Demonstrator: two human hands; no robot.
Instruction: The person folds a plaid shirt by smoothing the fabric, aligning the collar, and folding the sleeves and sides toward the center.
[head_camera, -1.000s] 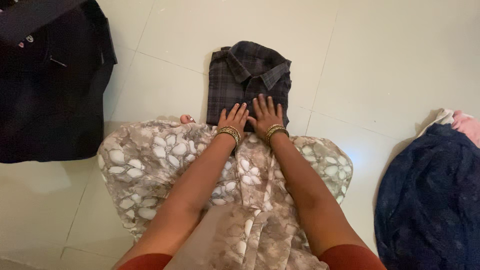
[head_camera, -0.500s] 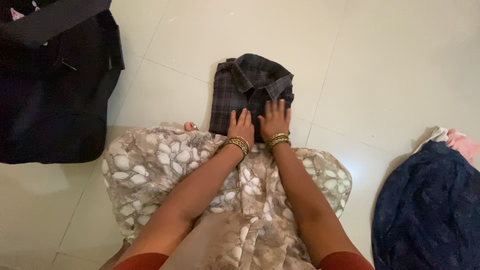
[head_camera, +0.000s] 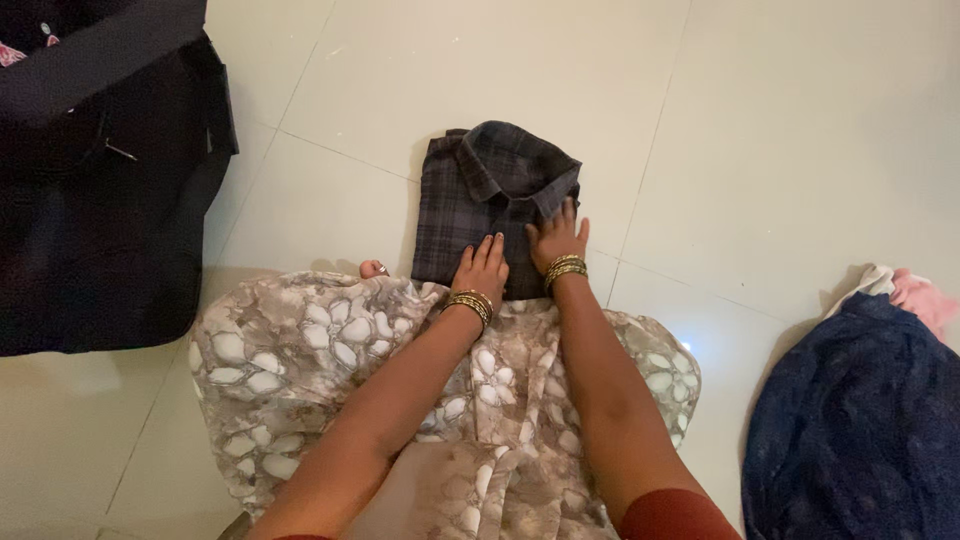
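Resting flat on the folded dark plaid shirt (head_camera: 480, 200), both your hands lie palm down with fingers stretched out and grasping nothing. Your left hand (head_camera: 483, 268) presses the shirt's near edge, close to the middle, while your right hand (head_camera: 556, 240) sits just beside it, nearer the shirt's right edge and below the collar. The shirt lies on the pale tiled floor (head_camera: 780, 130), right in front of your knees, its near edge touching your floral skirt (head_camera: 300, 350). A black bag (head_camera: 100, 190) lies well apart to the left, and a dark blue cloth heap (head_camera: 850, 420) lies to the right.
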